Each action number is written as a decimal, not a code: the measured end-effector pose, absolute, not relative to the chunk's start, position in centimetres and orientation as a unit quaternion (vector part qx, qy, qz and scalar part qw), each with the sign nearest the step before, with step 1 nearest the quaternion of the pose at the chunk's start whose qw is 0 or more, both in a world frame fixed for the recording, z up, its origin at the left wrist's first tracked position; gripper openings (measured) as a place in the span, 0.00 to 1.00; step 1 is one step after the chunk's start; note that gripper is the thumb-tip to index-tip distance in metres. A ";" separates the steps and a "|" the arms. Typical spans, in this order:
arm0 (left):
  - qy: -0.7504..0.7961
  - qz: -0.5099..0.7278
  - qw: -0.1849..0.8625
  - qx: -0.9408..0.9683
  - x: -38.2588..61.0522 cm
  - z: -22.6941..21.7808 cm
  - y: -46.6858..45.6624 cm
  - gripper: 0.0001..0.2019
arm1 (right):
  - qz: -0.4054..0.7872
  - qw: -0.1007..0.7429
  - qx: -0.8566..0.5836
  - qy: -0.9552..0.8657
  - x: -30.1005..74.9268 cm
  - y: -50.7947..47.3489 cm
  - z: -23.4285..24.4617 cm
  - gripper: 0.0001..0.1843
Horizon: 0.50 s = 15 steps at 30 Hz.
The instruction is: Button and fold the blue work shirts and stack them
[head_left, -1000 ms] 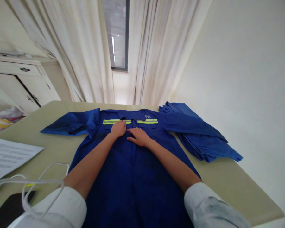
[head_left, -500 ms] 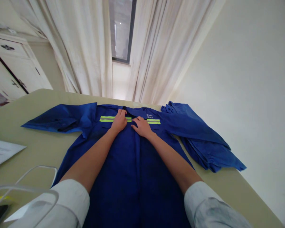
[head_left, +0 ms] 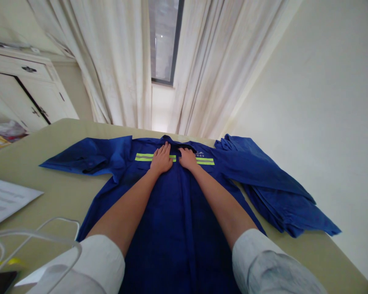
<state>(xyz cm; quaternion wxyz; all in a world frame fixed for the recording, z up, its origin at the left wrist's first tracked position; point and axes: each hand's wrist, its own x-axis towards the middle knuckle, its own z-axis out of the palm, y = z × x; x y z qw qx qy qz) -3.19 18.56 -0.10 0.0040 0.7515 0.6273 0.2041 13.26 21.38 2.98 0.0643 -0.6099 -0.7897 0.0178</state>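
Note:
A blue work jacket (head_left: 159, 228) lies spread front up, with yellow-green and silver reflective strips across the chest and a small white logo by the right-hand strip. My left hand (head_left: 162, 160) rests on it just below the collar (head_left: 188, 145), fingers stretched out over the left strip. My right hand (head_left: 187, 159) is at the collar's front edge, its fingers bent onto the cloth; the fingertips are partly hidden. The left sleeve (head_left: 88, 153) lies out to the side, and the right sleeve (head_left: 260, 173) extends over another folded blue garment (head_left: 272, 208).
The garments lie on a pale green table (head_left: 67, 200). At the left are a printed sheet (head_left: 9, 200), white cables (head_left: 33, 233) and a dark phone-like object (head_left: 3, 281). Curtains (head_left: 119, 61) hang behind the far edge; a white cabinet (head_left: 21, 85) stands far left, a wall right.
My left fingers have straightened and lie flatter near the collar. My right hand has shifted up to the collar, whose opening looks wider. The view has shifted slightly.

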 end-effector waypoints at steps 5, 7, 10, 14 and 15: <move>0.629 0.197 0.006 0.752 -3.1 -0.3 18.6 0.37 | 0.032 0.058 -0.641 -0.765 12.4 22.4 2.6 0.29; 0.628 0.195 0.004 0.753 -3.1 -0.4 18.6 0.36 | 0.034 0.060 -0.647 -0.759 12.3 22.3 2.2 0.29; 0.630 0.194 0.005 0.752 -3.1 -0.3 18.6 0.35 | 0.013 0.080 -0.646 -0.759 12.3 21.8 1.4 0.28; 0.632 0.187 0.013 0.752 -3.1 -0.1 18.6 0.34 | -0.014 0.105 -0.639 -0.762 12.4 21.3 0.7 0.26; 0.632 0.183 0.016 0.753 -3.1 -0.1 18.6 0.34 | -0.017 0.113 -0.636 -0.763 12.4 21.3 0.7 0.26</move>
